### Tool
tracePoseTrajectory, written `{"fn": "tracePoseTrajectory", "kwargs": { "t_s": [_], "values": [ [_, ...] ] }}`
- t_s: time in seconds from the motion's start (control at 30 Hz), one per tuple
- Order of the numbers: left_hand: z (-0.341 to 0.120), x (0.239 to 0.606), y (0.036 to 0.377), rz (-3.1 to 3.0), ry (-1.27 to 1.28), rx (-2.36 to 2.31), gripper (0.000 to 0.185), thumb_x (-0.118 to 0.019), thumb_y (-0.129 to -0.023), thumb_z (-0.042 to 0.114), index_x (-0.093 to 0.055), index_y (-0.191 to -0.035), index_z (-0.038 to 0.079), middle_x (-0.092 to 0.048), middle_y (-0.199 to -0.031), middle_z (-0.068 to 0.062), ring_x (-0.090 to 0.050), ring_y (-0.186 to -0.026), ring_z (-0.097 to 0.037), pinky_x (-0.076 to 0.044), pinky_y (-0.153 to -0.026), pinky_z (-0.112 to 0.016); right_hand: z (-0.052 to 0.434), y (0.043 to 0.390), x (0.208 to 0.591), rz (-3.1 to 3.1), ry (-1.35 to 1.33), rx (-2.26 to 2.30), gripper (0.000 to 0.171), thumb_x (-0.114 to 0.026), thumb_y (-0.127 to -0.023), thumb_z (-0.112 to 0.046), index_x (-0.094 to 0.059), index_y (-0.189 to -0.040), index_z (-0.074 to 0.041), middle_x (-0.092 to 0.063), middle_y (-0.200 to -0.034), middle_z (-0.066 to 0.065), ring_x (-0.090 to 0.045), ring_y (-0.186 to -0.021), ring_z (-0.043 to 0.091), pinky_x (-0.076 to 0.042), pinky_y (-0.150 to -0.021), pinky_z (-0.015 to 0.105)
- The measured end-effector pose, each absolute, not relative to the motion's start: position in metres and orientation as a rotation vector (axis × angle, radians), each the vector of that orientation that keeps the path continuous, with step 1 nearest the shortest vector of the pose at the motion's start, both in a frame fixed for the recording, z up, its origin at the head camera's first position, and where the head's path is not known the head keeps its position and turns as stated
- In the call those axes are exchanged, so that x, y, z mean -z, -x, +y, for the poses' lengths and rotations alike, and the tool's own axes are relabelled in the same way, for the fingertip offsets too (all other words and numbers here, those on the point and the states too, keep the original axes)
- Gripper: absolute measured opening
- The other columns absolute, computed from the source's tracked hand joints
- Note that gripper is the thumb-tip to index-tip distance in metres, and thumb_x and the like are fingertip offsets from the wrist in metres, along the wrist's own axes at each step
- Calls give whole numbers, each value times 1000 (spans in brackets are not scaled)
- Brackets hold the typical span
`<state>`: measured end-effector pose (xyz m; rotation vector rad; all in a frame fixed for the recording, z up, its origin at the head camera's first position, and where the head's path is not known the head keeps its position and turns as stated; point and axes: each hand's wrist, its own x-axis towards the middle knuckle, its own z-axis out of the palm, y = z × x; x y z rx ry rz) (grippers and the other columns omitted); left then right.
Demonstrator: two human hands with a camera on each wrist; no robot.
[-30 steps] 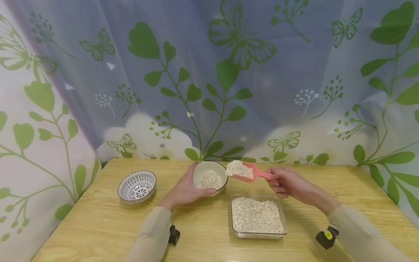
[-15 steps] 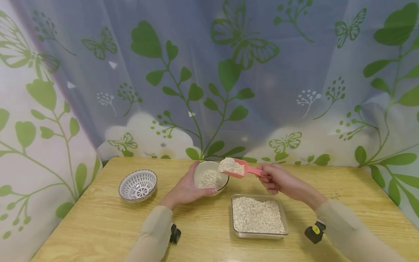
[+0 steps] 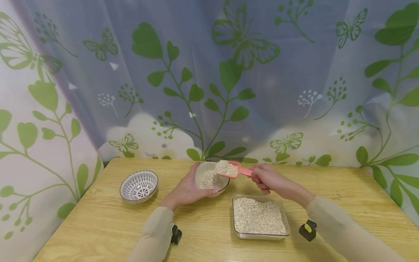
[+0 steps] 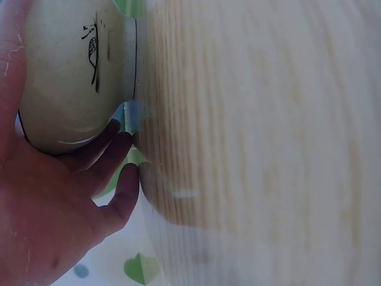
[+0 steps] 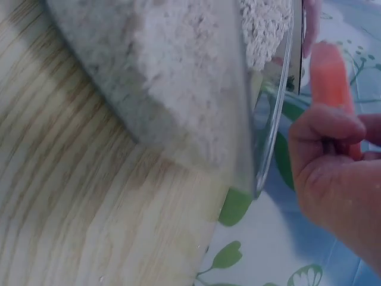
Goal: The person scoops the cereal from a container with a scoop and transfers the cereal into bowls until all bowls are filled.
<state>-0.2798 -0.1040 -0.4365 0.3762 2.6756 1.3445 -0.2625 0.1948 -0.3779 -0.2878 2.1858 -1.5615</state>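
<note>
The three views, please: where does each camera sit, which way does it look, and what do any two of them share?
Head: worn on the head, looks forward and down at the table; both sleeves, left hand and right hand show.
Left wrist: at the left wrist, looks along the palm at the cream bowl it holds; palm and fingers show.
Right wrist: at the right wrist, looks past the glass dish of oats to the pink scoop; curled fingers show.
Shared: head and left wrist both show the cream bowl; head and right wrist the dish and scoop.
</note>
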Motion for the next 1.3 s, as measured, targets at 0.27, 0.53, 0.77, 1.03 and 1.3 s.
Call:
{"fn": "tracePoseTrajectory", "kwargs": {
  "t_s": [0.27,0.53,0.77,1.03,1.3],
  "values": [
    [-104,438,279,2667,-367,-1347,119,-92,-67,52,-23,-161,24,-56,-145,-15,-57,-129,-34,-47,-109,-57,182,260,376,2320,260,1478,25,-30,-107,-18,-43,-89,-6,-31,-63,-2,-25,-54,11,-27,-49,24],
    [-103,438,281,2682,-342,-1308,124,-91,-67,54,-19,-163,24,-52,-150,-19,-55,-133,-38,-45,-111,-61,171,257,373,2582,388,1291,27,-35,-106,-17,-57,-107,-1,-40,-68,-1,-30,-53,11,-29,-47,22],
    [-103,437,280,2683,-335,-1296,125,-91,-68,56,-17,-163,24,-49,-153,-21,-51,-137,-41,-43,-112,-62,161,254,373,2817,571,1048,23,-40,-103,-12,-60,-108,-1,-46,-69,1,-36,-56,13,-31,-50,24],
    [-104,439,280,2674,-348,-1314,124,-90,-69,54,-17,-163,21,-52,-150,-18,-53,-135,-37,-44,-111,-60,151,247,373,2986,692,812,16,-45,-103,-15,-59,-103,-8,-47,-67,-3,-37,-52,9,-31,-45,23],
    [-104,439,280,2681,-345,-1313,126,-91,-67,54,-17,-164,21,-51,-150,-20,-54,-135,-38,-44,-111,-60,149,244,377,3166,880,513,9,-48,-99,-15,-56,-97,-10,-48,-76,-3,-38,-55,9,-33,-44,22]
  ]
}}
